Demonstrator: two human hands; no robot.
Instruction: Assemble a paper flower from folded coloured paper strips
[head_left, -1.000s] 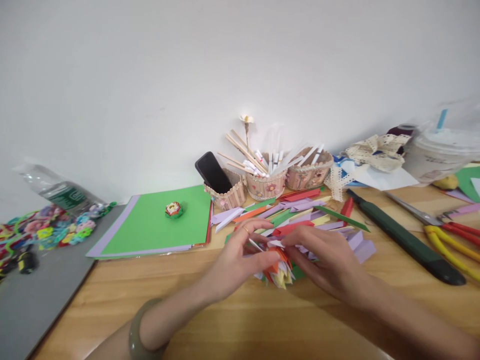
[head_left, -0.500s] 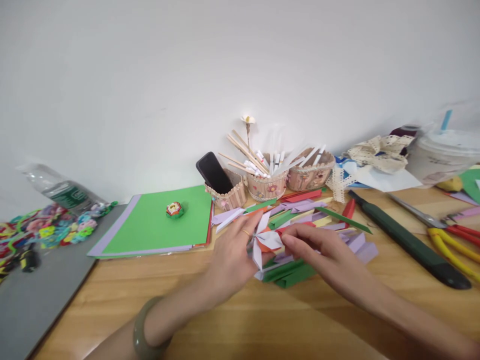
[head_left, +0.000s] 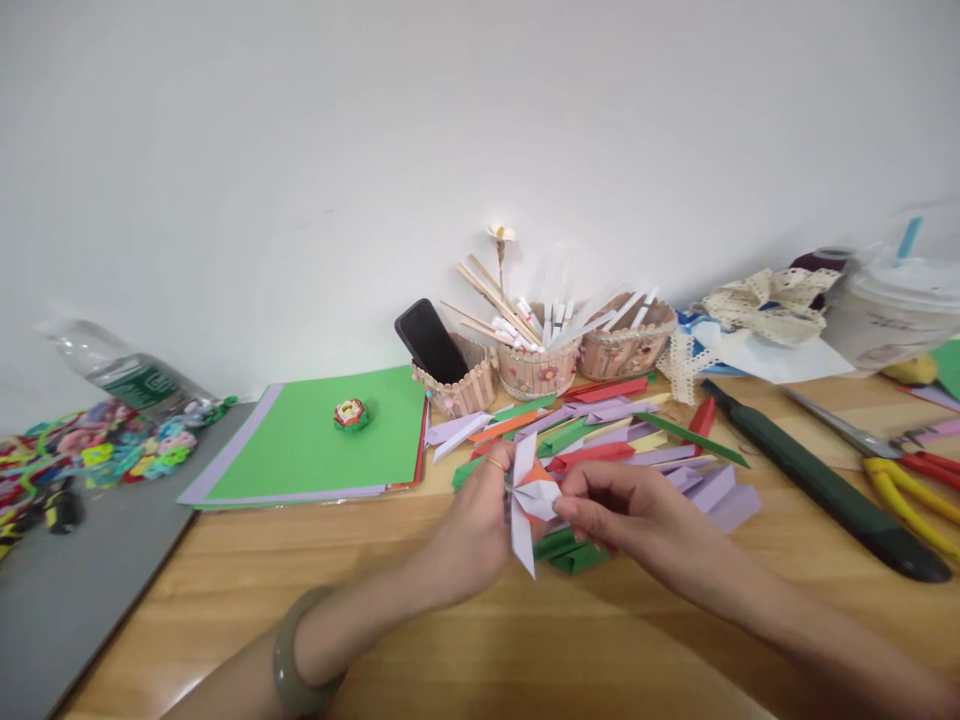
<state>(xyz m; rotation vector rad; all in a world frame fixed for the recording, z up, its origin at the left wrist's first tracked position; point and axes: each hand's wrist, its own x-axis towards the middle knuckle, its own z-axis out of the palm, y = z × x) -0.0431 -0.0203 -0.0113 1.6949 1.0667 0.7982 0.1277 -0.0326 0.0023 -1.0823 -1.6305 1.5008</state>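
Both my hands meet over a folded paper piece (head_left: 531,495) of lilac, orange and white with pointed flaps. My left hand (head_left: 474,525), with a ring and a green bangle at the wrist, pinches its left side. My right hand (head_left: 626,515) pinches its right side with closed fingers. The piece is held just above the wooden table (head_left: 480,640). Under it lie folded green paper strips (head_left: 574,552). Behind my hands spreads a pile of folded coloured paper strips (head_left: 600,435).
A stack of green and lilac sheets (head_left: 315,445) with a small paper flower (head_left: 349,413) lies left. Stick-built holders (head_left: 536,365) with a phone (head_left: 429,340) stand by the wall. A dark cutter (head_left: 817,480), pliers (head_left: 907,480), lace and a cup sit right; a bottle and coloured rings left.
My hands lifted the paper piece off the table and turned it upright, so its lilac flaps now point up and down. The green strips under it came into view.
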